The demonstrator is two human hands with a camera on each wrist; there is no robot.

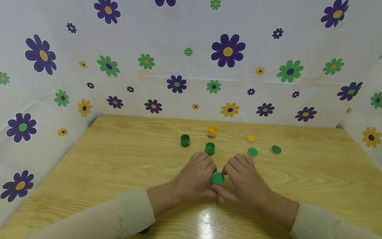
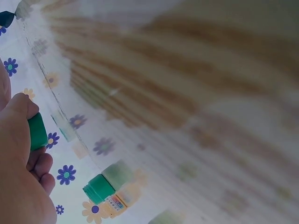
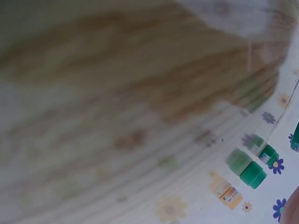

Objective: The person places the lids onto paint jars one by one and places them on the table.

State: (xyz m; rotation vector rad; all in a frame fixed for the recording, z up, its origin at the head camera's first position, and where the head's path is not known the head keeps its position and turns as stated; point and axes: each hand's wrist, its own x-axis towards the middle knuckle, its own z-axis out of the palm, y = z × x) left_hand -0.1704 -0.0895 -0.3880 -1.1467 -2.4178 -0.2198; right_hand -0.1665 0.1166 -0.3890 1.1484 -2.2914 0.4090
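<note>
A small green paint jar [image 1: 218, 178] is held low over the table, between both hands. My left hand [image 1: 194, 176] grips it from the left, with curled fingers and the thumb at its near side. From the other side my right hand [image 1: 249, 181] pinches it with index finger and thumb. The left wrist view shows the jar's green side [image 2: 38, 133] within the left hand [image 2: 21, 154]. Only a sliver of the jar [image 3: 295, 139] and of the right hand [image 3: 292, 207] enters the right wrist view. Whether its lid is on, I cannot tell.
Beyond the hands stand a dark green jar [image 1: 185, 140], a green jar [image 1: 210, 149] and a yellow jar [image 1: 212, 131]. To their right lie a yellow lid [image 1: 251, 138], a green lid [image 1: 252, 152] and a dark green lid [image 1: 276, 150]. Flowered sheeting [image 1: 191, 66] borders the wooden table [image 1: 125, 159].
</note>
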